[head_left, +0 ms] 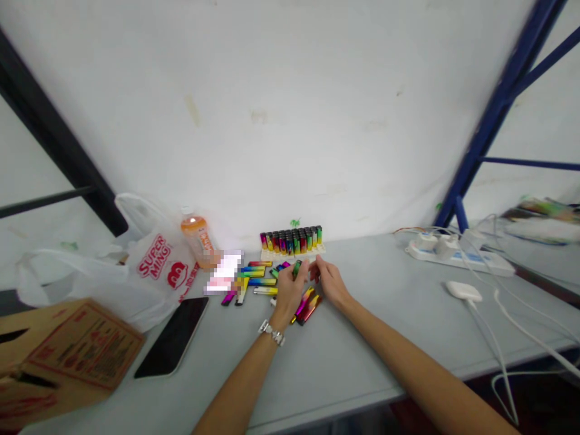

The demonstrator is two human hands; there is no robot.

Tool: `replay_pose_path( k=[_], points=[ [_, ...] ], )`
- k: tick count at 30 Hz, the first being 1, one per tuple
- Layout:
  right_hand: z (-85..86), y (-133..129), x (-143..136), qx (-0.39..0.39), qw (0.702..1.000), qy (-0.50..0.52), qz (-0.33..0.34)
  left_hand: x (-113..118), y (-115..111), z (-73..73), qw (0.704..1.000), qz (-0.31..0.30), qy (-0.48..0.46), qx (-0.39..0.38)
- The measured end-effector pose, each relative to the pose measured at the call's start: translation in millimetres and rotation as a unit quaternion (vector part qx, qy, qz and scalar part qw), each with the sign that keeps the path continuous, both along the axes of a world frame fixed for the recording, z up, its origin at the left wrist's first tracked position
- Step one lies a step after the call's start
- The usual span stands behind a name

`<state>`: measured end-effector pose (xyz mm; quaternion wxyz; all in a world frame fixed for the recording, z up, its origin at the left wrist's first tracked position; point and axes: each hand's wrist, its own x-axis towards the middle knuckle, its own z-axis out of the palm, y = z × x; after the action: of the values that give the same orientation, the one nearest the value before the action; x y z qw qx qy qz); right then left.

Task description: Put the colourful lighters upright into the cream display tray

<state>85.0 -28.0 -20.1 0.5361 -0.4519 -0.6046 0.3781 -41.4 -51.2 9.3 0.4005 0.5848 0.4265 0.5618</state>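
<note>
My left hand, with a metal watch on its wrist, is closed around a green lighter whose top shows above the fingers. Close on its right is my right hand, its fingers curled toward the left hand; whether anything is between them is too small to tell. Behind both hands, rows of upright colourful lighters stand in a pale holder against the wall. Loose lighters lie left of my left hand, and a red lighter lies between my forearms with a purple one beside it.
At the left are a cardboard box, a white plastic bag, a dark tablet, and an orange bottle beside a blurred bright panel. A power strip and white charger with cables lie at the right.
</note>
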Motion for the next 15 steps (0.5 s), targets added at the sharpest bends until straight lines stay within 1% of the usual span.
replay_pose_path(
  k=[3,7,9,12,15],
  points=[
    [1.6,-2.8,-2.7,-0.011,1.000,0.011,0.007,-2.1,-5.7,-1.7,0.995,0.069,0.066,0.019],
    [2.9,-5.0,-2.5,-0.021,0.999,0.036,0.003,-2.3,-6.5,0.5,0.988,0.115,0.100,0.004],
    [2.6,-5.0,-1.9,-0.024,0.999,0.034,0.003,-2.4,-7.1,2.0,0.987,0.123,0.102,0.006],
    [1.6,-4.3,-1.7,-0.028,0.999,0.020,0.012,-2.8,-9.4,4.4,0.989,0.111,0.092,0.013],
    [1.7,-4.7,-1.9,-0.035,0.999,0.017,0.022,-2.7,-10.6,6.5,0.990,0.111,0.090,-0.001]
  ],
)
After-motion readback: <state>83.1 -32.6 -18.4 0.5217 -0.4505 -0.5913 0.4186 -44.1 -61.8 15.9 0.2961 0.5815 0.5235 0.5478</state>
